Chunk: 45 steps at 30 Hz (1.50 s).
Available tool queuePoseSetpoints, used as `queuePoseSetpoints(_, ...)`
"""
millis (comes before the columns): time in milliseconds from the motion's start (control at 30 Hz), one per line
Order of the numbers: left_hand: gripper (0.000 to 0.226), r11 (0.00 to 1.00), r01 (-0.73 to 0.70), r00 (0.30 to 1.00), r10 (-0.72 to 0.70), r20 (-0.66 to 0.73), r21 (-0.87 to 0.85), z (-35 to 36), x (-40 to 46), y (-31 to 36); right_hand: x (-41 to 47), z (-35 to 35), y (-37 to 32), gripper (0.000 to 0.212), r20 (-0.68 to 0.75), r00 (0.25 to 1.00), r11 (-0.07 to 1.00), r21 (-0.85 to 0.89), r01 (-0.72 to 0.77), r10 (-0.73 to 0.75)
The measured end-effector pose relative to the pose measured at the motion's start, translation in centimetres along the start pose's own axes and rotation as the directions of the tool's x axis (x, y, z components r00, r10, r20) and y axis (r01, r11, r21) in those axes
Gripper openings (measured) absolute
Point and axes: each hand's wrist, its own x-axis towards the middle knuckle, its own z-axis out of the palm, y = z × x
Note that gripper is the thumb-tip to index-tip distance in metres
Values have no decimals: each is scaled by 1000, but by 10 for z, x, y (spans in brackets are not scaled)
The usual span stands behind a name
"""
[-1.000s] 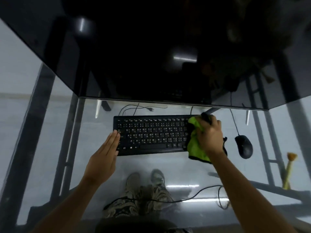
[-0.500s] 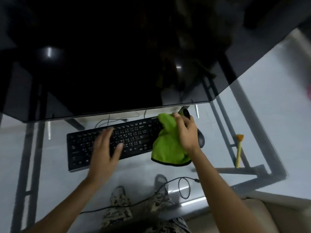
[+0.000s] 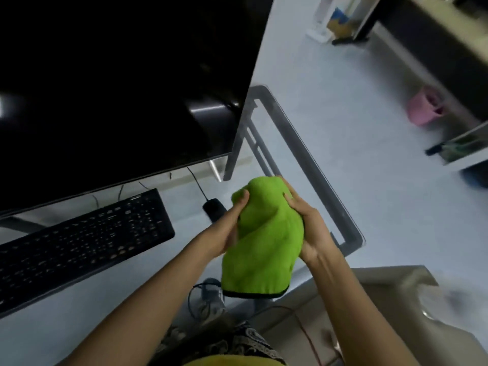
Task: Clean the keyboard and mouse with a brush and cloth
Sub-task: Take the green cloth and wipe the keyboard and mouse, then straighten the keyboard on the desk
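Observation:
A bright green cloth (image 3: 261, 241) with a dark hem hangs in the air above the right end of the glass desk. My left hand (image 3: 227, 228) grips its left side and my right hand (image 3: 309, 231) grips its right side. The black keyboard (image 3: 79, 241) lies on the desk to the left, apart from both hands. A black wired mouse (image 3: 212, 207) sits just behind my left hand, partly hidden by it. No brush shows in this view.
A large dark monitor (image 3: 118, 83) fills the upper left. The glass desk (image 3: 317, 165) ends at its metal frame on the right. A pink bucket (image 3: 425, 109) stands on the floor far right. Cables and my feet show through the glass below.
Both hands have left the keyboard. The cloth is lifted off the desk and now held in both hands. My view has swung to the right.

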Motion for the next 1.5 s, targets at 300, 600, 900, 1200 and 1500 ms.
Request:
queuePoseSetpoints(300,40,963,-5,963,77,-259,268,5,42,-38,12,-100,17,58,-278,838,473,-880,-27,-469)
queuePoseSetpoints(600,72,201,-117,860,510,-2,973,-13,38,-82,34,-137,72,60,36,896,-479,-855,-201,-442)
queuePoseSetpoints(900,56,217,92,467,853,-234,972,-164,-98,-50,53,20,143,95,561,826,-361,-784,505,-62)
queuePoseSetpoints(1200,124,762,285,271,518,-811,582,-324,-224,-87,97,53,217,110,289,954,-449,-864,226,-76)
queuePoseSetpoints(1500,76,686,177,312,641,-701,706,-367,-238,-83,111,68,232,78,347,915,-498,-842,209,-204)
